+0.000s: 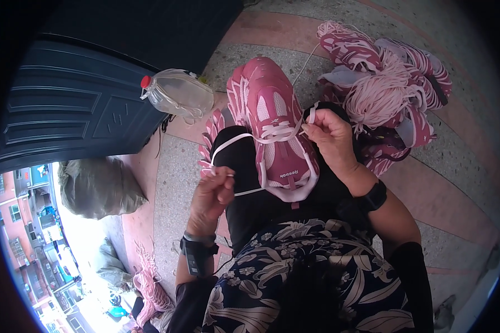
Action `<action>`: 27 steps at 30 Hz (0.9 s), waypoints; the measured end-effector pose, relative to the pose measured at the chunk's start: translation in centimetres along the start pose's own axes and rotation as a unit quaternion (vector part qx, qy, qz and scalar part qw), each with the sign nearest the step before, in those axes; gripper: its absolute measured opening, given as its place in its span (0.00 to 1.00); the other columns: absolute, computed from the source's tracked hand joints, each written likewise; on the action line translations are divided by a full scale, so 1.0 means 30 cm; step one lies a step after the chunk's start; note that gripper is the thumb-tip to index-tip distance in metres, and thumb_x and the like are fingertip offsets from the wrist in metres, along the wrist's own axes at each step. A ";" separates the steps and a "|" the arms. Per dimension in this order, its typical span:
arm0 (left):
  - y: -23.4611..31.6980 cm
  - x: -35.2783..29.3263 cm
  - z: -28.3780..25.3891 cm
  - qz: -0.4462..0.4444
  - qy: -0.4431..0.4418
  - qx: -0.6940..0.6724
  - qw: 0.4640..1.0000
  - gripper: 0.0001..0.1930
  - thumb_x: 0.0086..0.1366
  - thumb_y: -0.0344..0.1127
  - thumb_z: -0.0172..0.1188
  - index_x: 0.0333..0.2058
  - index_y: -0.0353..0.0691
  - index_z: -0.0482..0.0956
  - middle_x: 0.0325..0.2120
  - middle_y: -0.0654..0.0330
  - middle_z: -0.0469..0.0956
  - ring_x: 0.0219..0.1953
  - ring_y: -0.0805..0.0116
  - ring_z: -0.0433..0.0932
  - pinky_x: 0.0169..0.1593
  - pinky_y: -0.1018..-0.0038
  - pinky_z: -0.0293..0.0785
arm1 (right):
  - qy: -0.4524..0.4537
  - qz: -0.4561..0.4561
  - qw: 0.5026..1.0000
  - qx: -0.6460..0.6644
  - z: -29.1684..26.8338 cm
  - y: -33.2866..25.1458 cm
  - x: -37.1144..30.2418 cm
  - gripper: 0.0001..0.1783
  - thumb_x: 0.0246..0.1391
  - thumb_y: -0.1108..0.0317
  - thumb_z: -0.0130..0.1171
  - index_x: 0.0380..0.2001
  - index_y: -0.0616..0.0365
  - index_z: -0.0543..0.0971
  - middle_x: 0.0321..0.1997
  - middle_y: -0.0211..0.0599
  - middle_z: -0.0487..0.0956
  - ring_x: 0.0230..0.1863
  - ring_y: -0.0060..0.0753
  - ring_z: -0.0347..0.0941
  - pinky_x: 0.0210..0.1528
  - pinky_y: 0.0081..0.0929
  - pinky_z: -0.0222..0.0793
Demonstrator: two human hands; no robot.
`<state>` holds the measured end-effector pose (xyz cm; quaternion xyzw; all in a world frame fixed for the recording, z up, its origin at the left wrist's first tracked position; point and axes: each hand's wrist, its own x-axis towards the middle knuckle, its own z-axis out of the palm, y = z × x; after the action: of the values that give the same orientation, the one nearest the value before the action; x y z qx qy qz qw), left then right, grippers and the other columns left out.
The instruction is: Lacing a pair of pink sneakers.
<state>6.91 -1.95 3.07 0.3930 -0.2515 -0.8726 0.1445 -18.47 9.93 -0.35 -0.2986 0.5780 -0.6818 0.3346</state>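
Note:
A pink shoe upper point(283, 164) lies across my lap over black trousers, its collar toward me and its toe pointing away. White lace crosses its tongue and passes through some eyelets. From there a loop of white shoelace point(226, 145) arcs to the left. My left hand point(208, 194) pinches that lace at the fingertips, left of the upper. Close to the right row of eyelets, my right hand point(333, 139) grips another stretch of the lace between thumb and fingers. More pink uppers point(238, 97) are stacked underneath and behind, partly hidden.
At the right lies a heap of pink uppers with a bundle of pale pink laces point(375, 100). A clear plastic jug point(182, 95) with a red cap stands beside the dark door point(78, 105). A full sack point(100, 186) and another pink lace bundle point(151, 286) are at the left.

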 end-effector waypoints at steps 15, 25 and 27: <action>-0.062 0.051 0.104 -0.017 -0.052 0.100 0.993 0.06 0.62 0.32 0.52 0.34 0.35 0.73 0.22 0.56 0.77 0.15 0.73 0.73 0.19 0.83 0.70 | 0.000 -0.008 0.999 0.047 -0.009 0.020 -0.001 0.03 0.49 0.80 0.55 0.27 0.62 0.72 0.21 0.22 0.71 0.23 0.08 0.62 0.25 0.11 0.60; -0.073 0.043 0.102 0.083 0.011 0.150 0.985 0.07 0.62 0.34 0.53 0.32 0.37 0.73 0.22 0.58 0.77 0.16 0.74 0.73 0.21 0.82 0.68 | 0.010 -0.051 0.997 -0.062 0.018 0.010 0.002 0.04 0.47 0.80 0.55 0.27 0.62 0.71 0.19 0.24 0.70 0.22 0.10 0.61 0.24 0.13 0.61; -0.074 0.045 0.100 0.096 0.024 0.151 0.984 0.07 0.62 0.34 0.53 0.32 0.37 0.72 0.22 0.58 0.77 0.16 0.74 0.73 0.21 0.82 0.67 | 0.014 -0.123 0.984 -0.129 0.028 -0.010 0.001 0.04 0.49 0.80 0.54 0.27 0.60 0.70 0.21 0.19 0.67 0.23 0.08 0.58 0.25 0.10 0.57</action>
<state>3.64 0.25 2.70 0.4052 -0.4134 -0.7969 0.1729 -17.87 9.44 0.08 -0.3985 0.6245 -0.6417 0.1986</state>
